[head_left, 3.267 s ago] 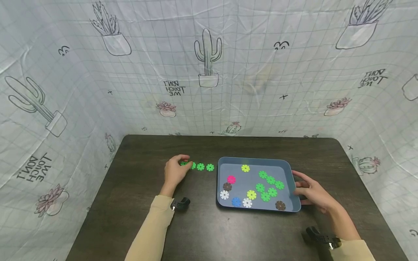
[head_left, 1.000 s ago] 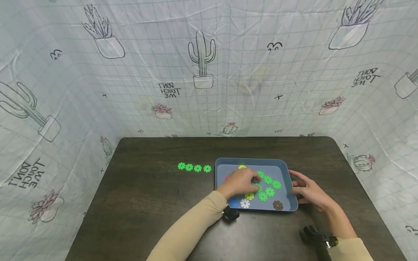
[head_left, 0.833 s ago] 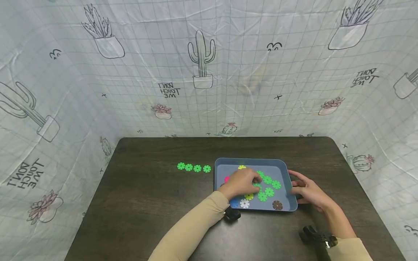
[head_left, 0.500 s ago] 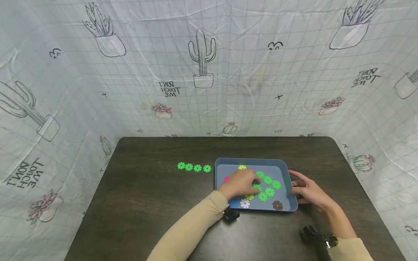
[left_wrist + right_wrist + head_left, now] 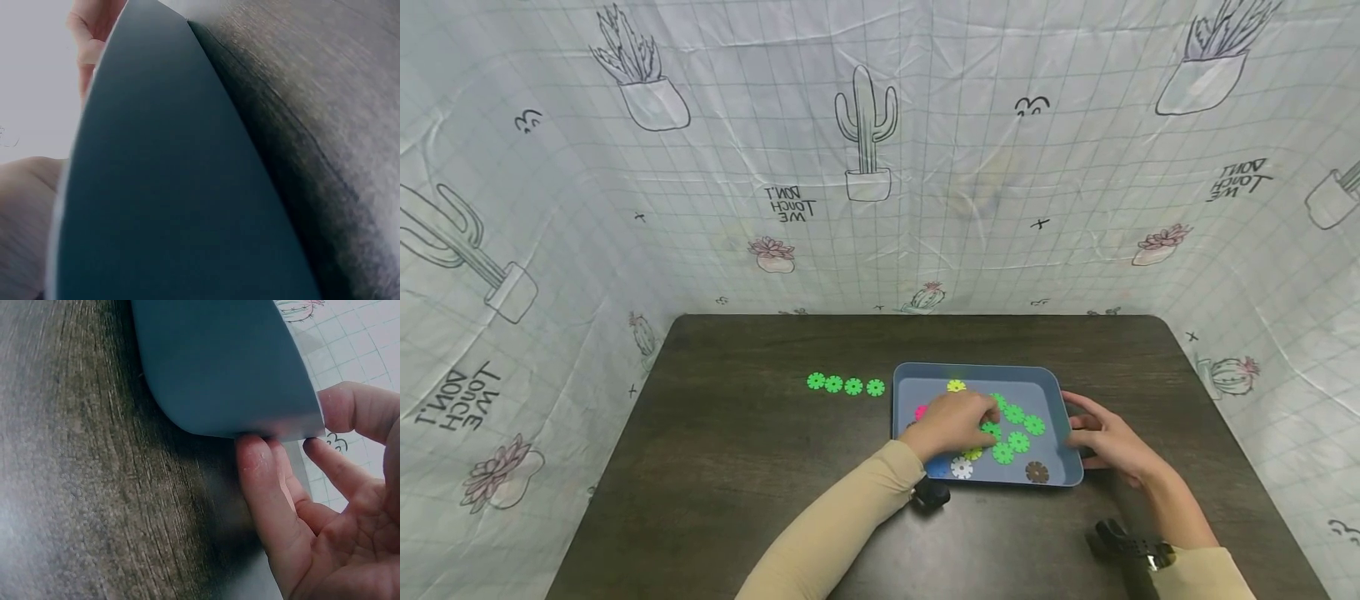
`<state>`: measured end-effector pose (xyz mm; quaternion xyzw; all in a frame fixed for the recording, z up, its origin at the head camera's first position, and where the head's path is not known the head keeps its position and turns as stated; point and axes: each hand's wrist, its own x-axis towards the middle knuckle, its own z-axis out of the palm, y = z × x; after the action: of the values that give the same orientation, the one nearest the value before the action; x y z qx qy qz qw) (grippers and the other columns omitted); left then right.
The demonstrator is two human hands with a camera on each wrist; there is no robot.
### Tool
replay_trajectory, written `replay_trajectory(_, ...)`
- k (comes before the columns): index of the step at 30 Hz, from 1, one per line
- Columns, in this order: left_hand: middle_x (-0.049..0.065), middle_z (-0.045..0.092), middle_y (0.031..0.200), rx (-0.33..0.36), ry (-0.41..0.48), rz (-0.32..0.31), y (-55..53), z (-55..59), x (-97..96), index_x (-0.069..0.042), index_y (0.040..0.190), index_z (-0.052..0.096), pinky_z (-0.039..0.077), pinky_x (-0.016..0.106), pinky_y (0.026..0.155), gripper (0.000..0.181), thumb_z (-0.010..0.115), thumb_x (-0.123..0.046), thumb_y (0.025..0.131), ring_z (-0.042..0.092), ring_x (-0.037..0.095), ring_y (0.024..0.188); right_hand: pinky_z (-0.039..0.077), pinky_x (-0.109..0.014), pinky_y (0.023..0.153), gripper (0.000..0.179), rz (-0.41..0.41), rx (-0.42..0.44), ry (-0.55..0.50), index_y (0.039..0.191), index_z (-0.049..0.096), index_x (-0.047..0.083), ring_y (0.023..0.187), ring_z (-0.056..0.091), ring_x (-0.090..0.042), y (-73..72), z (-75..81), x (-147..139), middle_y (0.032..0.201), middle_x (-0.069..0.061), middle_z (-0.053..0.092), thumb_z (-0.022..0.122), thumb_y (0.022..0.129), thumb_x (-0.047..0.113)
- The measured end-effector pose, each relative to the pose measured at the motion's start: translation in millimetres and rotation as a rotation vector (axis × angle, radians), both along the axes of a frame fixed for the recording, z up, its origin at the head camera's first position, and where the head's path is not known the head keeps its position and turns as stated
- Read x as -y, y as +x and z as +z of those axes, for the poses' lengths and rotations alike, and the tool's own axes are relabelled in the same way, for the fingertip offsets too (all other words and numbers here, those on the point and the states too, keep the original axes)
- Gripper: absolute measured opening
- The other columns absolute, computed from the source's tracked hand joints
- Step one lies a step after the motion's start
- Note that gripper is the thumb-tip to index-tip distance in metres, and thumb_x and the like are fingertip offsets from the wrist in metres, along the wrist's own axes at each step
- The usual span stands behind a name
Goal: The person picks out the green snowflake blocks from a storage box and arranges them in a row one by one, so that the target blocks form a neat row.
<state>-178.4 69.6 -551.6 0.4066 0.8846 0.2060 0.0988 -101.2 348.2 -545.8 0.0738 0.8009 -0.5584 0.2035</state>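
In the head view my left hand (image 5: pixel 951 421) reaches into the blue-grey tray (image 5: pixel 992 372), thumb and forefinger bent at a flat green notched disc (image 5: pixel 992 432). Whether they pinch it or only touch it cannot be made out. The left wrist view shows the tray's outer wall (image 5: pixel 169 162) and part of my left hand (image 5: pixel 25 219), without its fingertips. Against the outside of the tray's right end rest the fingertips of my right hand (image 5: pixel 1116 442). In the right wrist view, spread fingers (image 5: pixel 256 465) touch the tray wall (image 5: pixel 219 369). Several more green discs (image 5: pixel 1034 425) lie to the right of my left hand.
Left of the tray, a row of green discs (image 5: pixel 853 387) lies on the dark wooden table (image 5: pixel 737 467). Inside the tray are yellow (image 5: pixel 956 386), pink (image 5: pixel 921 412), white (image 5: pixel 962 468), blue (image 5: pixel 937 467) and brown (image 5: pixel 1037 472) discs. A printed curtain (image 5: pixel 955 125) surrounds the table.
My left hand has gone from the row of green discs on the table to the tray, where it stays almost still over the last second. My right hand keeps its place at the tray's end.
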Motion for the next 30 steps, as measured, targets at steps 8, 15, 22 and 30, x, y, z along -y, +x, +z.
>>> replay_trajectory(8,-0.02,0.063,0.085,0.002,0.06,0.045,0.1,-1.9,1.9,-0.026,0.108,0.074,0.041,0.017,0.059,0.019,0.077,-0.023,0.09,0.053,-0.008,0.077,0.057,-0.059,0.082,0.082,0.002,-0.004,-0.003,0.165,0.016,0.005,0.107,0.065,-0.036,0.1,-0.2,1,0.137,-0.037,0.049,0.064,0.098,0.006)
replay_trajectory(15,-0.019,0.071,0.09,0.014,0.129,0.094,0.7,-0.5,9.0,-0.025,0.107,0.076,0.043,0.016,0.062,0.018,0.076,-0.022,0.089,0.057,-0.01,0.078,0.058,-0.058,0.082,0.082,-0.001,-0.007,-0.003,0.165,0.016,0.005,0.106,0.065,-0.036,0.5,-1.1,1,0.137,-0.037,0.05,0.064,0.098,0.006)
replay_trajectory(22,-0.019,0.069,0.089,0.032,0.161,0.164,0.9,4.5,19.6,-0.025,0.107,0.077,0.042,0.015,0.063,0.017,0.076,-0.025,0.09,0.055,-0.008,0.075,0.058,-0.057,0.082,0.083,-0.003,-0.007,-0.005,0.165,0.016,0.005,0.105,0.065,-0.035,-0.3,-1.6,1,0.136,-0.036,0.05,0.064,0.097,0.005)
replay_trajectory(30,-0.016,0.067,0.084,0.062,0.3,0.239,-2.8,13.1,36.9,-0.022,0.104,0.075,0.042,0.016,0.058,0.015,0.076,-0.021,0.089,0.053,-0.004,0.063,0.058,-0.058,0.082,0.082,0.002,-0.004,-0.012,0.165,0.015,0.006,0.105,0.065,-0.034,-0.9,-2.8,-1,0.136,-0.036,0.05,0.063,0.098,0.005)
